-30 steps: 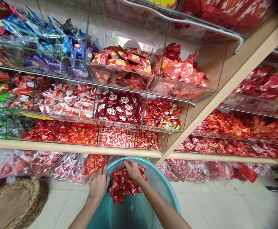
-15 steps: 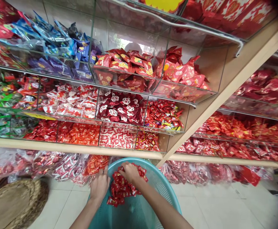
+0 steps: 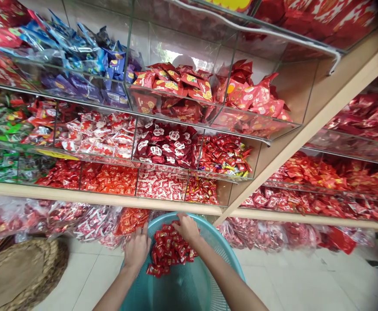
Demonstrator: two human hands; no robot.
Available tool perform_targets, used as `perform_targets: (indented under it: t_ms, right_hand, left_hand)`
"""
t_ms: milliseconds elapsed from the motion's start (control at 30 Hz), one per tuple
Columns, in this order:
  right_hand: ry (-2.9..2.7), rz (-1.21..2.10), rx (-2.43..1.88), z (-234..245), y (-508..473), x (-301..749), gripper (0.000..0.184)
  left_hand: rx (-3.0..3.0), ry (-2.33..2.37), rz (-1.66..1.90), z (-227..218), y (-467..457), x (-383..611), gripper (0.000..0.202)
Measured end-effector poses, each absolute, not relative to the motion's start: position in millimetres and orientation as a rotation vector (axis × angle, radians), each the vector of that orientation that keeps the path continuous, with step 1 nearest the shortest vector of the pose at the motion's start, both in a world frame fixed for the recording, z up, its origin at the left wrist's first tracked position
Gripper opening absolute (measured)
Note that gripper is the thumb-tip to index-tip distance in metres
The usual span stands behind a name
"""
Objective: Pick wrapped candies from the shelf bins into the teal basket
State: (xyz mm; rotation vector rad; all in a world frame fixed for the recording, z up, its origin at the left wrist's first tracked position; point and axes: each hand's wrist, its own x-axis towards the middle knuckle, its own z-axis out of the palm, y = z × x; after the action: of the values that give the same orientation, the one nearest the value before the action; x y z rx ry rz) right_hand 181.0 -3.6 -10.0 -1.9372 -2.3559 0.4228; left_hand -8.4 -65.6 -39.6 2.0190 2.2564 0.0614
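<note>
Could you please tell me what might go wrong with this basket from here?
The left hand is at the rim of the teal basket, so leaning there might tip the basket. The red packets lie loose towards its far side, by the right hand, so a careless sweep could perhaps flick some onto the floor.

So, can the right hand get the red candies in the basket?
Looks like yes: the right hand is over the basket's open top, right by the upper edge of the red candies. No lid covers the basket, and the left hand is off to the side.
</note>
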Motion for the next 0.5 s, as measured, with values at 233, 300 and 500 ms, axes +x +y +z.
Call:
perform_targets:
  t_ms: [233, 300, 500]
  right_hand:
    - [-2.540, 0.446, -1.858, -18.2, -11.2, 176.5, 0.033]
    - [-2.585, 0.430, -1.854, -19.8, -12.8, 172.5, 0.029]
    - [-2.591, 0.395, -1.855, -12.3, -4.2, 166.7, 0.026]
  left_hand:
    - [2.027, 2.260, 0.067, -40.2, -66.6, -8.4, 0.051]
    - [2.026, 2.266, 0.060, -40.7, -66.5, -8.6, 0.051]
    - [2.031, 2.247, 0.079, -40.8, -67.3, -8.9, 0.051]
